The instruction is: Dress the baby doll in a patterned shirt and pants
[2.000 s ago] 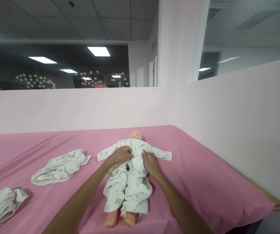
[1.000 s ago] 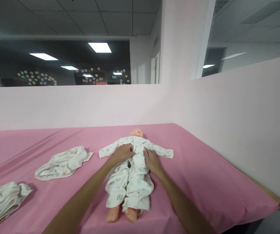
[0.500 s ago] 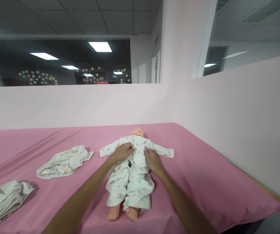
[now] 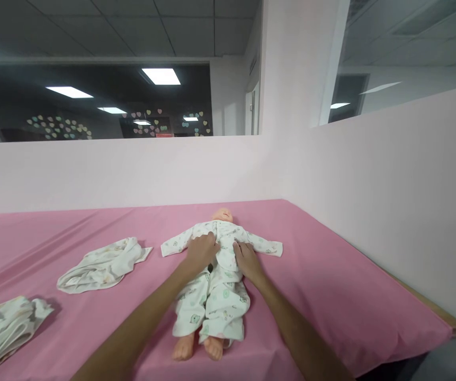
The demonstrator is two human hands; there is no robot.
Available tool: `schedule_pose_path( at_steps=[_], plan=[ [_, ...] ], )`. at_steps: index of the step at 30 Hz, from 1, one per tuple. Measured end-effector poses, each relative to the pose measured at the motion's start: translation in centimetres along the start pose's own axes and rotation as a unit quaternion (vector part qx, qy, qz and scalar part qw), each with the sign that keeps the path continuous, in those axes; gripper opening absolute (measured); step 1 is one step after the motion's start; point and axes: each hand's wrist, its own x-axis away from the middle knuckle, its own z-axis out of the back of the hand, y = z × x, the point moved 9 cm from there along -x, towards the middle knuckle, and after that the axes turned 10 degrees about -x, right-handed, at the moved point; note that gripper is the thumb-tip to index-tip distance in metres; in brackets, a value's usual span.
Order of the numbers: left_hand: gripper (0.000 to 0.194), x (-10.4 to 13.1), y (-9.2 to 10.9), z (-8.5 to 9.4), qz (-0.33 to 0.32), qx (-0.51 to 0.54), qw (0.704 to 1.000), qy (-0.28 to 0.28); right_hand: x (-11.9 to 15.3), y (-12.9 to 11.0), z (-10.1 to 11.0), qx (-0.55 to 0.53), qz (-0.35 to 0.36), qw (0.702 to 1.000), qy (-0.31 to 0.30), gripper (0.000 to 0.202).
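Note:
A baby doll lies on its back, its head (image 4: 223, 215) at the far end and its bare feet (image 4: 213, 348) towards me. It wears a white printed long-sleeved shirt (image 4: 226, 256), arms spread wide, and matching trousers (image 4: 224, 309). My left hand (image 4: 202, 251) is closed on the front of the shirt near the middle of the chest, its fingertips partly hidden. On the other side of the chest, my right hand (image 4: 247, 260) has its bent fingers on the shirt cloth. A small dark gap shows below my left hand at the waist.
The doll lies on a pink sheet (image 4: 315, 296) over a table. To the left are a crumpled white printed cloth (image 4: 104, 266) and a folded one (image 4: 7, 330). White walls (image 4: 132, 172) with windows stand behind and at the right.
My left hand has turned slightly, its knuckles higher over the shirt front. My right hand stays in place on the shirt. The view has shifted a little.

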Motion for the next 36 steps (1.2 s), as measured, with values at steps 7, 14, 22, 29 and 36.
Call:
schedule_pose_path(
  at_steps=[7,14,22,29,36],
  plan=[
    [0.016,0.4,2.3,0.0,-0.062,0.009,0.998,0.009,-0.2,0.4,-0.2,0.002,0.012,1.000,-0.003,0.045],
    [0.024,0.2,1.1,1.1,-0.108,0.262,0.959,0.006,0.0,-0.7,0.4,0.014,0.045,0.999,0.026,0.040],
    [0.035,-0.8,-2.1,-0.4,-0.019,0.279,0.960,0.027,-0.2,-1.2,1.0,0.062,0.082,0.993,0.052,0.024],
    [0.020,-0.3,-1.5,-0.1,-0.017,0.096,0.993,0.067,-0.9,-0.6,3.7,0.155,0.052,0.982,0.095,0.021],
    [0.026,-3.6,-11.1,-1.4,0.137,0.022,0.989,0.047,-1.0,1.9,8.9,0.361,-0.039,0.918,0.160,0.026]
  ],
)
